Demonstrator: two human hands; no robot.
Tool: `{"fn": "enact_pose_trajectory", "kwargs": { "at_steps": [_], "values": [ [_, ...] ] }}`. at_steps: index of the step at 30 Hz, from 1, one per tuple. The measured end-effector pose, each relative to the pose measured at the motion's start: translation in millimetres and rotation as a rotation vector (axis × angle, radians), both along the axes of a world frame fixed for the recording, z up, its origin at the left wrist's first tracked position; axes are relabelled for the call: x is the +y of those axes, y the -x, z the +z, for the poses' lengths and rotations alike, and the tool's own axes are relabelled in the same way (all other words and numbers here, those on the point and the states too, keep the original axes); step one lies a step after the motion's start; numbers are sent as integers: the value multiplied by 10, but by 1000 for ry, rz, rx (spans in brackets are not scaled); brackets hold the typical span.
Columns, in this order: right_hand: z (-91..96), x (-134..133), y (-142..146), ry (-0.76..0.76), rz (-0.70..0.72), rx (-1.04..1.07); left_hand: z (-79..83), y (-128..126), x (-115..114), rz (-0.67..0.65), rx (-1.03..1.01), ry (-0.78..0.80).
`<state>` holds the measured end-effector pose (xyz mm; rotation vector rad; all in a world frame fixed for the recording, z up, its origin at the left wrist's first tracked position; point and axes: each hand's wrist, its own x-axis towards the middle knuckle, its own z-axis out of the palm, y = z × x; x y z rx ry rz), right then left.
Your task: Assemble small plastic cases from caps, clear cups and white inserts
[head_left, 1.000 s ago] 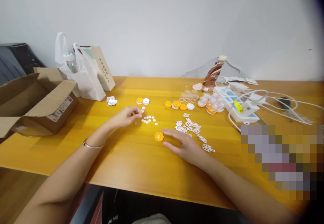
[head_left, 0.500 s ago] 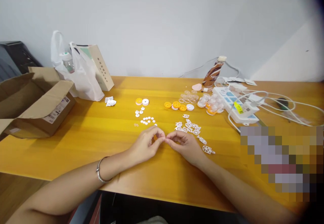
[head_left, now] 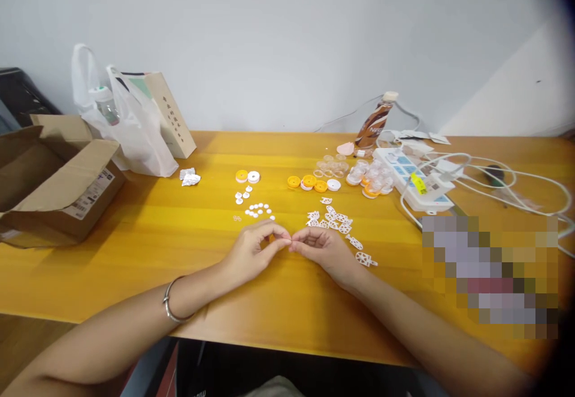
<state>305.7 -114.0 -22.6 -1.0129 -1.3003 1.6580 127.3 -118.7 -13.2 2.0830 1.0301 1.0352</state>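
My left hand and my right hand meet over the middle of the table, thumb and forefinger of each pinched together, fingertips touching. Whatever lies between the fingertips is too small or hidden to make out. Just beyond the left hand are small white discs and tiny clear rings. Past the right hand lie flat white cut-out plastic pieces, two of them nearer its wrist. Farther back sit orange and white round wheel-like parts and an orange and white pair.
An open cardboard box and a white plastic bag stand left, near crumpled foil. At the back right are clear round covers, capped pieces, a drink bottle and a power strip with looping white cables.
The view has shifted slightly. Both hands stay pinched together at nearly the same spot, with a small change in finger angle. The parts on the table lie as before.
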Motion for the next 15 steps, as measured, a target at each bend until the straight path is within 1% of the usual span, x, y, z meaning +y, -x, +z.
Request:
{"fn": "enact_pose_trajectory", "kwargs": {
  "at_steps": [2,5,7,10,13,15],
  "values": [
    [14,-1,-6,11,9,6,17,26,13,-38,19,-50],
    [33,0,-6,25,8,14,40,58,31,-87,69,-177],
    [34,5,-2,24,12,10,45,67,41,-98,95,-255],
    [12,18,0,1,25,-7,47,70,55,-107,112,-320],
    [-29,23,-5,-89,5,-75,66,98,86,-98,140,-312],
    [-56,15,-8,-234,-51,-203,91,144,128,-86,166,-252]
  ]
}}
